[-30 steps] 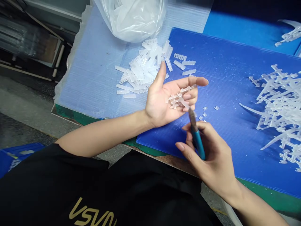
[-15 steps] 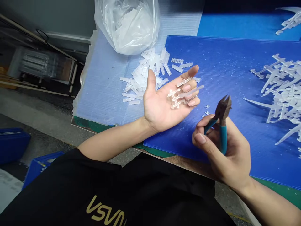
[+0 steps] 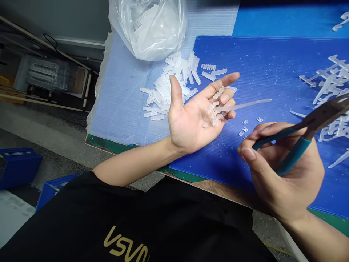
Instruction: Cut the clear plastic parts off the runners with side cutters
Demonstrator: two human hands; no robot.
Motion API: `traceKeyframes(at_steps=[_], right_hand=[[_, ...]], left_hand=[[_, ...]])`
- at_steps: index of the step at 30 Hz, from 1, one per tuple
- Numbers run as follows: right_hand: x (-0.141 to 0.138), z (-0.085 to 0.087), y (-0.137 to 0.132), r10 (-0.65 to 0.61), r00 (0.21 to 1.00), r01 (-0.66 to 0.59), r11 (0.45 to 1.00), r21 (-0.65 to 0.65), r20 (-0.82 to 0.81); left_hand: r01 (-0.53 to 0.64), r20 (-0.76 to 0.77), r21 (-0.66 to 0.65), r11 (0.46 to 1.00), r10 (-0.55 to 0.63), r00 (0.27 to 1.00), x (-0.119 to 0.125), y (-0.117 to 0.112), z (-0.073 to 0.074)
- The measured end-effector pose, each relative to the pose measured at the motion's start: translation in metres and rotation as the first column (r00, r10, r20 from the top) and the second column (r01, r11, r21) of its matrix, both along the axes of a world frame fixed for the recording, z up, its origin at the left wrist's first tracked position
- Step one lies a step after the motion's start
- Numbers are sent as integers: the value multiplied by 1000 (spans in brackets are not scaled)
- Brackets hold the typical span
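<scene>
My left hand (image 3: 185, 120) is palm up above the blue sheet, thumb and index finger stretched out. Its other fingers curl over a clear plastic sprue (image 3: 216, 112) with short cross branches; a long tapered stem sticks out to the right. My right hand (image 3: 289, 174) grips side cutters (image 3: 293, 151) by their teal handles, the metal jaws pointing up and right. Between the hands, several tiny clear clippings (image 3: 244, 129) lie on the sheet. Beyond my left hand spreads a pile of small toothed translucent strips (image 3: 174, 76).
A clear plastic bag (image 3: 160, 36) full of similar pieces stands behind the pile. More sprues (image 3: 331, 85) are heaped at the right on the blue sheet (image 3: 261, 65). Blue crates (image 3: 19, 165) stand on the floor at lower left.
My right hand and the cutters have moved right, and the jaws have swung from upright to the right. In my left hand the sprue has turned, its stem now reaching farther right.
</scene>
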State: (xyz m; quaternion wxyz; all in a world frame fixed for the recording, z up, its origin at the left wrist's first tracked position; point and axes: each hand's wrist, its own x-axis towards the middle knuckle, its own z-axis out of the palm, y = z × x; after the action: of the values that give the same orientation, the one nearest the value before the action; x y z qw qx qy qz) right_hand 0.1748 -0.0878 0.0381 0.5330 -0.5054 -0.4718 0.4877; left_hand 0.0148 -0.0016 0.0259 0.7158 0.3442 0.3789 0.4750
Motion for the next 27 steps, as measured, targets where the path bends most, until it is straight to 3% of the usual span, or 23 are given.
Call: traceKeyframes(at_steps=[6,12,17,21,23,25,27], right_hand=[[-2,4,13,-105,987,97,993,71,120],[7,-22,34,-224,957,202,971,129,183],[13,-38,43,-194,962,178,979,98,190],[12,-30,44,-180,973,164,980,112,147],[14,-24,44,-246,953,214,960,180,176],[18,-20,44,-327,917,266,928,261,228],[20,-18,44,-369,896,279,901,332,247]], left_hand=[[2,-34,-2,1000,-2,999,13,-1,-5],[-71,-11,142,987,74,997,28,0,-16],[-101,-25,446,889,125,992,28,-8,-27],[-26,-107,578,816,108,988,25,-16,-30],[-73,-85,598,798,154,984,25,-18,-26],[-121,-37,524,843,164,986,25,-17,-20],[-75,27,314,946,70,997,25,-15,-12]])
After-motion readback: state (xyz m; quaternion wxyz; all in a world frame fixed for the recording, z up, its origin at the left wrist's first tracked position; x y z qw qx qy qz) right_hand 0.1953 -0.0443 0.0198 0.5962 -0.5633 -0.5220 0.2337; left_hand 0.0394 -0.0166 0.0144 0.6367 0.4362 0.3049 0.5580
